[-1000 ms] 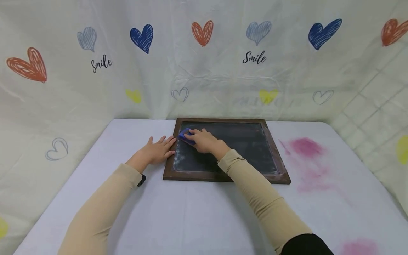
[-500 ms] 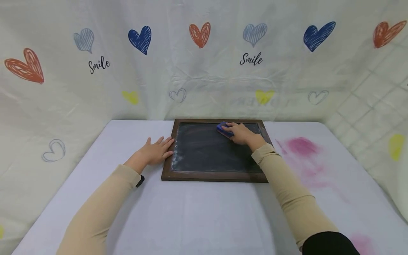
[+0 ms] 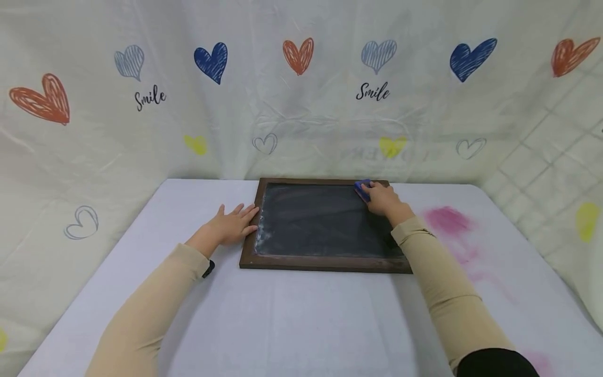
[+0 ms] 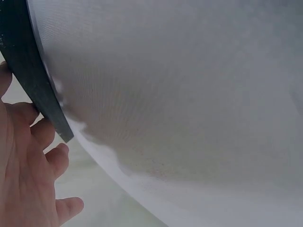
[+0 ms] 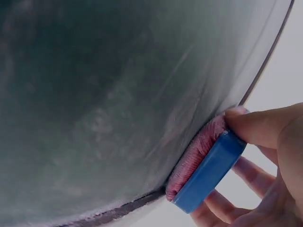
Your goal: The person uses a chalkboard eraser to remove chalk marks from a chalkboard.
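Note:
A dark chalkboard [image 3: 320, 225] in a brown wooden frame [image 3: 325, 263] lies on the white table. My right hand [image 3: 383, 200] grips a blue chalkboard eraser [image 3: 361, 187] near the board's far right corner. In the right wrist view, the thumb and fingers hold the eraser's blue back [image 5: 210, 172], and its pink pad lies against the board. On the other side, my left hand [image 3: 228, 224] rests with spread, straight fingers on the left edge of the frame; its fingertips touch the frame edge [image 4: 35, 71] in the left wrist view. Whitish chalk haze marks the board's left side.
Pink smudges [image 3: 447, 220] stain the white tablecloth [image 3: 292, 319] to the right of the board. Behind the table hangs a pale curtain [image 3: 330, 115] printed with hearts and the word "Smile".
My right hand has swept the eraser across the board from the far left to the far right corner. The left hand stays in place on the frame.

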Demonstrator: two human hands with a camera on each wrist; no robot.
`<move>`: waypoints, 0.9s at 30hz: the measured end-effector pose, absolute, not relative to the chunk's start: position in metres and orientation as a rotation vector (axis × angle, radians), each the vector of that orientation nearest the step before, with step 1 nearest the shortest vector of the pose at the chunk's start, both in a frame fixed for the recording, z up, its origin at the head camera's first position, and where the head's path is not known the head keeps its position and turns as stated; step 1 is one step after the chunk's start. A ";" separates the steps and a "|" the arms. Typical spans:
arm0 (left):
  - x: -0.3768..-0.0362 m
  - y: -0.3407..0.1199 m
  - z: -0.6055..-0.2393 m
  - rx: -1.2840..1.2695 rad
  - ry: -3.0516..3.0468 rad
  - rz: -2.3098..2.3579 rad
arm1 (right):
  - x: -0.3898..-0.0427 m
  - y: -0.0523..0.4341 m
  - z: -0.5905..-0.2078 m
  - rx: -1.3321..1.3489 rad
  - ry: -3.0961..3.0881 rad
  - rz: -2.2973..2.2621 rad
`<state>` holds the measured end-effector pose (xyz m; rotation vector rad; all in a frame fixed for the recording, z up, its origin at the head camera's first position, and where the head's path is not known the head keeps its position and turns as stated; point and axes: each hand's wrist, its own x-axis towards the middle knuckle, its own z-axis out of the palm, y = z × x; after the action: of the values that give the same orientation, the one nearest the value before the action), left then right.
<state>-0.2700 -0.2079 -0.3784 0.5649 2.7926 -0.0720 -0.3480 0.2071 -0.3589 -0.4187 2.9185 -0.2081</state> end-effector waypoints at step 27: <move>-0.268 -0.206 -0.379 0.581 2.786 -0.119 | -0.264 0.113 -0.360 -1.304 2.721 -0.018</move>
<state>-0.2680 -0.2059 -0.3787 0.5809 2.7860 -0.1189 -0.2644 0.1125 -0.3601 -1.3039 2.7214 -0.0177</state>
